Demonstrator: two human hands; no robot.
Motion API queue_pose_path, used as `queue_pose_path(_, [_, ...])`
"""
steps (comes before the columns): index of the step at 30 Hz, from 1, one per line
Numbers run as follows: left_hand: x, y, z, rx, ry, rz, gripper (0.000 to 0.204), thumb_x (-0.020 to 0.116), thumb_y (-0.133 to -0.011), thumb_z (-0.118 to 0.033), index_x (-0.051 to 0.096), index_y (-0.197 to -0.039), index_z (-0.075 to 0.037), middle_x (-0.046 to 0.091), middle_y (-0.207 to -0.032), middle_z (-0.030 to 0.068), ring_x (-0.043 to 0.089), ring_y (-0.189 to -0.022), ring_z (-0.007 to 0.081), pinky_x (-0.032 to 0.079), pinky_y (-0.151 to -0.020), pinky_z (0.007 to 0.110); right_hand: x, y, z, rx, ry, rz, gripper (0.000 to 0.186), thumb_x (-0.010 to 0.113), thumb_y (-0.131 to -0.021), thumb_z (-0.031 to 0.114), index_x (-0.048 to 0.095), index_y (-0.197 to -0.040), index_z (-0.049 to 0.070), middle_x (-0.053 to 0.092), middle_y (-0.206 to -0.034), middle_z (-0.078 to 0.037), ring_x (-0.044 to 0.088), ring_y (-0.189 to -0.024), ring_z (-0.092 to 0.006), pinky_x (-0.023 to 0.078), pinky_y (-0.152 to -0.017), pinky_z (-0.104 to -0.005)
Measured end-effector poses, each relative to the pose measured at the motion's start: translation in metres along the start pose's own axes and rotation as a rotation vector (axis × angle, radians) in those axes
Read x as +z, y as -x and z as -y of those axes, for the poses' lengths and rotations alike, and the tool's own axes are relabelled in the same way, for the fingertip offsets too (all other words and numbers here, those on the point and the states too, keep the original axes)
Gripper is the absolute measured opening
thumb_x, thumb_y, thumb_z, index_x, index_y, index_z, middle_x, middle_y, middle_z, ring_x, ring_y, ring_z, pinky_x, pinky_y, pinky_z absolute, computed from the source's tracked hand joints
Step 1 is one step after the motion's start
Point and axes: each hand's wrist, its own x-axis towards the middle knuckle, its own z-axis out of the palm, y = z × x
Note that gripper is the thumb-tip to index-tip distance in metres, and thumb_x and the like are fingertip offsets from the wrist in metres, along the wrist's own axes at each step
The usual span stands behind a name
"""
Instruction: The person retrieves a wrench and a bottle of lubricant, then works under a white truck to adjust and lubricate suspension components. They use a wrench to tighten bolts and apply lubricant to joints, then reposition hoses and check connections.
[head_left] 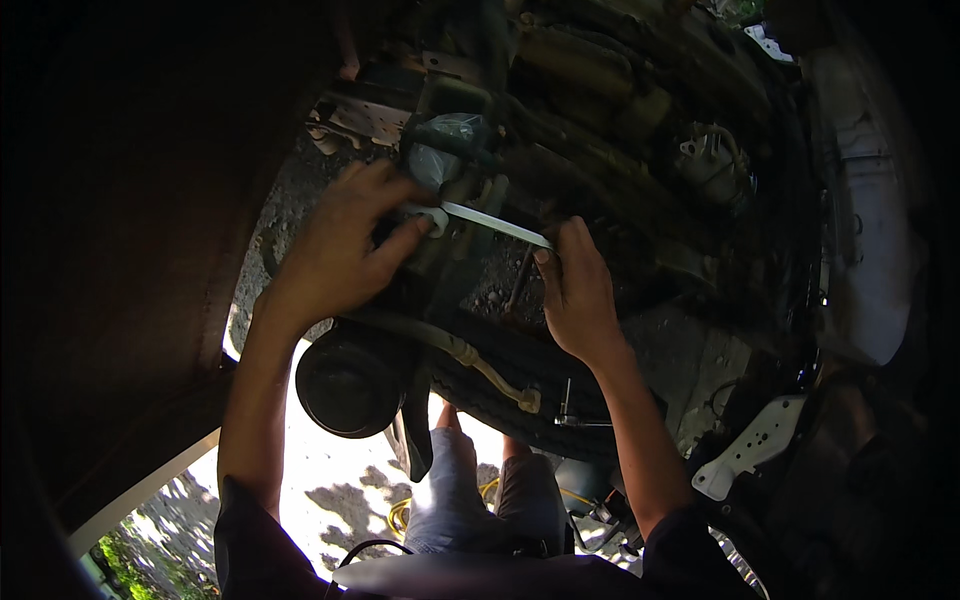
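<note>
Between my two hands a flat white strip of tape [497, 225] is stretched taut, sloping down to the right. My left hand [345, 235], slightly blurred, is closed around a small white tape roll [436, 221] at the strip's left end; its fingers hide part of the roll. At the other end, my right hand [580, 290] pinches the strip between thumb and fingers. Just beyond the roll, clear plastic wrap [447, 145] covers a part in the dark engine bay.
Below my left hand sit a round black canister [350, 385] and a pipe [470, 355] with an end fitting. A ratchet-like metal tool [568, 415] lies left of my right forearm. Farther right is a white perforated bracket [750, 450]. Yellow hose [400, 515] lies on the ground.
</note>
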Motion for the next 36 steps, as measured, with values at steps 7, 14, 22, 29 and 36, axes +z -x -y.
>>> queue_pose_path(7, [0.000,0.000,-0.008,-0.045,-0.048,0.014,0.026,0.066,-0.092,-0.019,0.069,-0.115,-0.007,0.062,-0.125,0.0138,0.058,-0.117,0.0339,0.045,-0.099,0.042,-0.052,0.058,-0.043,0.162,-0.236,-0.020,0.036,0.045,-0.109,0.037,0.051,-0.101,0.002,0.047,-0.082,-0.007,0.046,-0.070,-0.0182,0.039,-0.068,-0.0325])
queue_pose_path(14, [0.000,-0.002,-0.009,-0.032,-0.107,-0.012,0.026,0.069,-0.090,-0.015,0.070,-0.114,-0.005,0.066,-0.115,0.0150,0.064,-0.107,0.0327,0.050,-0.092,0.040,-0.095,0.140,-0.073,0.526,-1.079,-0.070,0.034,0.050,-0.108,0.026,0.053,-0.131,0.001,0.055,-0.076,0.000,0.052,-0.072,-0.0098,0.045,-0.072,-0.0305])
queue_pose_path(22, [0.005,-0.004,-0.010,-0.114,-0.020,-0.086,0.025,0.073,-0.088,-0.018,0.074,-0.109,-0.006,0.071,-0.108,0.0144,0.068,-0.099,0.0313,0.052,-0.086,0.040,-0.122,0.184,-0.100,0.647,-1.070,-0.185,0.041,0.059,-0.103,0.021,0.050,-0.140,0.006,0.055,-0.080,0.001,0.055,-0.075,-0.0096,0.045,-0.072,-0.0292])
queue_pose_path(29, [0.006,-0.004,-0.010,-0.164,0.020,-0.166,0.024,0.079,-0.084,-0.013,0.075,-0.106,-0.004,0.074,-0.104,0.0133,0.072,-0.095,0.0235,0.054,-0.082,0.034,-0.136,0.198,-0.123,0.700,-1.187,-0.145,0.030,0.055,-0.105,0.032,0.059,-0.121,0.006,0.047,-0.072,0.003,0.047,-0.067,-0.0090,0.039,-0.065,-0.0291])
queue_pose_path(36, [-0.001,0.000,-0.009,-0.248,0.035,-0.130,0.021,0.074,-0.091,-0.015,0.074,-0.106,-0.002,0.075,-0.102,0.0099,0.069,-0.102,0.0176,0.050,-0.092,0.033,-0.137,0.203,-0.136,0.672,-1.133,-0.236,0.029,0.057,-0.105,0.031,0.058,-0.122,0.008,0.051,-0.075,0.002,0.048,-0.067,-0.0081,0.041,-0.063,-0.0272])
